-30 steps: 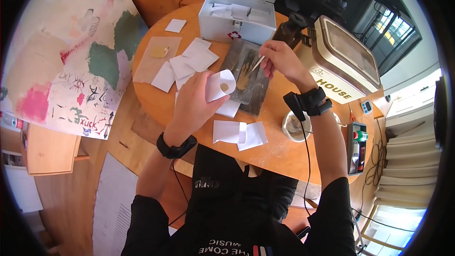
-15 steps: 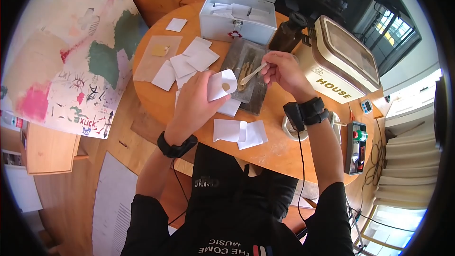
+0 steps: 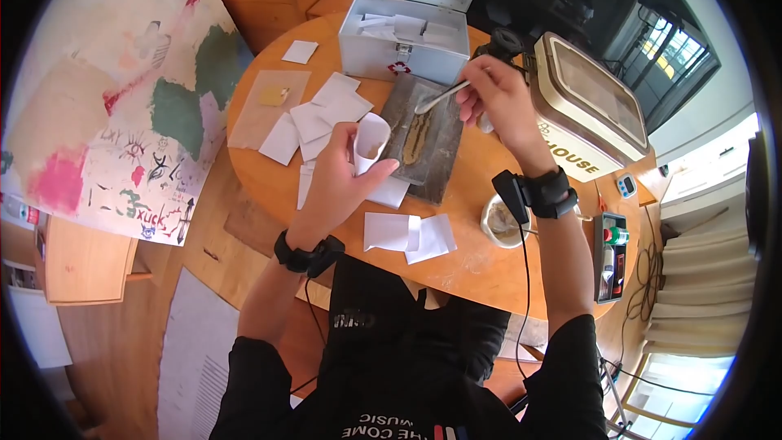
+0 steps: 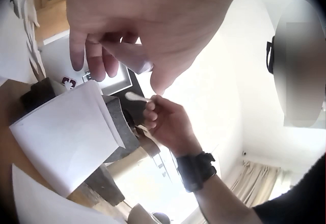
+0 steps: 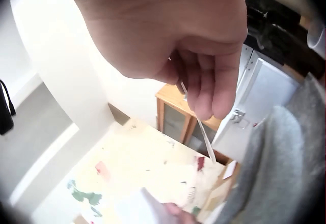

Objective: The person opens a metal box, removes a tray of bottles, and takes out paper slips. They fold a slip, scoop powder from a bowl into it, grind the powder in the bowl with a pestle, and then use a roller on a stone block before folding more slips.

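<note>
My left hand grips a white paper packet with its mouth open and some brownish powder inside. It is held just left of a grey stone slab. Ridges of brown powder lie in the slab's recessed middle. Over the slab's far right part, my right hand pinches a thin, pale small spoon by its handle, the bowl pointing left. In the left wrist view the spoon's bowl shows no heap of powder.
Several white paper packets lie left of the slab, two more at the near edge. Behind stands an open metal box of packets. A white bowl, a cream bin and a tool tray occupy the right side.
The spoon swept along the powder toward me, then rose and moved back to the far part of the slab. The powder's ridges are reshaped. The left hand's packet has tilted a little.
</note>
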`<state>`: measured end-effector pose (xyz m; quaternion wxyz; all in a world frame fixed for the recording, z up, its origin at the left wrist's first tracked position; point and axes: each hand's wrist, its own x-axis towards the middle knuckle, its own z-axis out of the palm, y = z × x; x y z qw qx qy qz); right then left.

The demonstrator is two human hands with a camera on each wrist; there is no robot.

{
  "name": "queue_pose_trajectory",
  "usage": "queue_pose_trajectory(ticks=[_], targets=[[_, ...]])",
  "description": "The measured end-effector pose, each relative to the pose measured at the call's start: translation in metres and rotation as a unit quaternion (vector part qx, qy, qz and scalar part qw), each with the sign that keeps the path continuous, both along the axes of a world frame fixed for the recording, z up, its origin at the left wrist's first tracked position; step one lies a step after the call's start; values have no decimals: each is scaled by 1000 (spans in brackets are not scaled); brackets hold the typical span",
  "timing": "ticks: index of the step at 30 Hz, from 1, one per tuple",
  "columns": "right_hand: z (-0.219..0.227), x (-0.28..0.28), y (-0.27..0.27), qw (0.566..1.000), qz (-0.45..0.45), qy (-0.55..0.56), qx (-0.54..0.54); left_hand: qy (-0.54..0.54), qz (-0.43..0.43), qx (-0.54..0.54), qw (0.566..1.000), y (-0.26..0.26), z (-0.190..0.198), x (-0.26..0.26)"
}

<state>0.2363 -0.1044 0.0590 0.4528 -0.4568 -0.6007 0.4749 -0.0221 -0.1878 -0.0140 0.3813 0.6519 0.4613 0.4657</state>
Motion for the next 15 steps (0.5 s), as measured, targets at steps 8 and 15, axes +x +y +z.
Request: queue_pose_trajectory(ticks=[8,15], targets=[[-49,4,8,996,39,-63,-56,-19,6,-1,1000,-1,-2,-7],[-58,6,0,981,71,54,-174,53,9,-3,999,0,0,-8]])
